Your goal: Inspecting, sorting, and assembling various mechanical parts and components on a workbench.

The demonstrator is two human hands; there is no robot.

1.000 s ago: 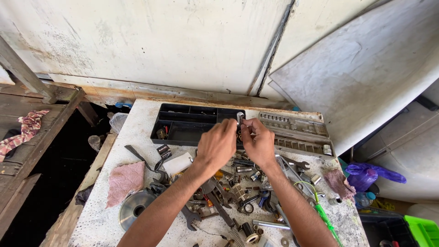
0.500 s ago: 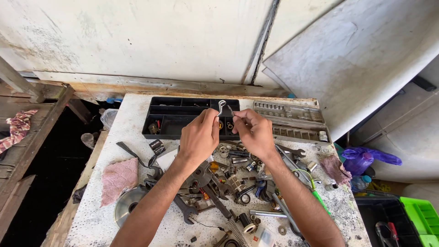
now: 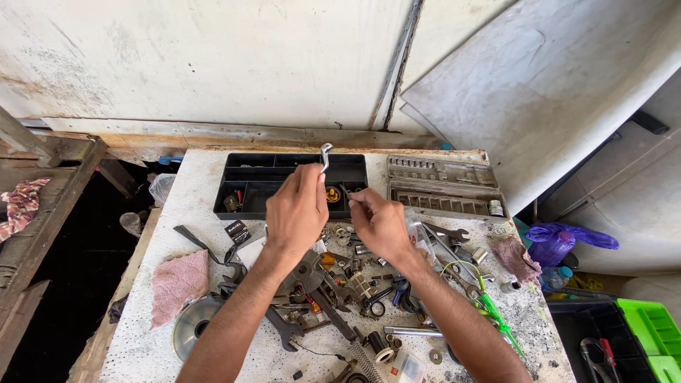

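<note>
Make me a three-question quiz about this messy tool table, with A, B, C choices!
1. Where is the black tray?
A. at the table's far edge
B. on the floor
C. under the pink cloth

2. What colour is the cloth left of the arms?
A. blue
B. pink
C. yellow

3. What is the left hand doing?
A. lying flat
B. holding up a small bent metal piece
C. gripping a hammer

Answers: 1 A, the tray sits by the wall; 2 B, it looks pink; 3 B, the fingers pinch the piece above the tray.

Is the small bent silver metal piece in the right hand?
No, the left hand pinches the small bent silver metal piece over the black plastic tray; the right hand is beside it.
</note>
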